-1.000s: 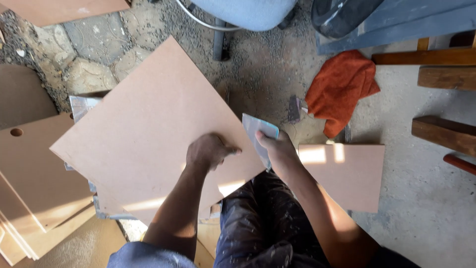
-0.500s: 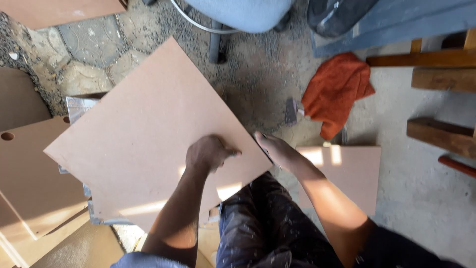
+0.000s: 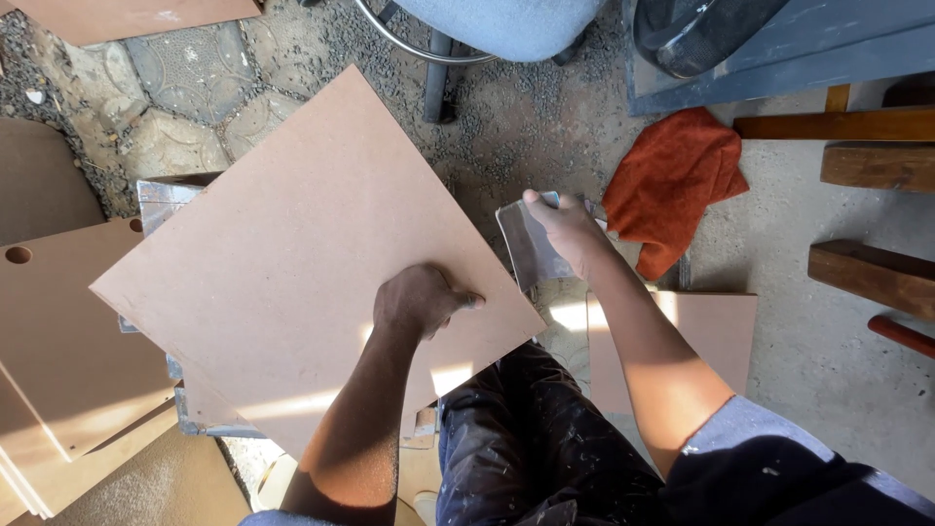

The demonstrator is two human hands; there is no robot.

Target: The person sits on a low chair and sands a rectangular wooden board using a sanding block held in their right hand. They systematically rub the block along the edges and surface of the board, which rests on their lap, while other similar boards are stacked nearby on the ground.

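**Board pinned flat, grey sheet held off its edge**

The left hand (image 3: 421, 300) lies knuckles-up on a large square board of plain brown fibreboard (image 3: 292, 263), fingers curled and pressing down near the board's right-hand corner. The board sits tilted like a diamond over a low metal stand (image 3: 161, 200), of which only grey corners show past the edges. The right hand (image 3: 565, 226) is closed around a small rectangular grey sheet (image 3: 531, 248) (sandpaper or thin metal, I cannot tell which), gripping it at the top with the sheet hanging toward the board's right edge, just beside it and not touching the face.

As for progress, the board's face looks even and unmarked, with no scratches, dust lines or cuts to be seen, so nothing shows as worked yet; the grey sheet is off the surface at this instant.

Around it: more brown panels stacked at the left (image 3: 58, 341), one with a round hole; an orange cloth (image 3: 672, 185) on the gravelly concrete ground (image 3: 828, 360); a second small brown panel (image 3: 711, 331) beneath the right forearm; dark wooden beams (image 3: 877, 166) at the right.
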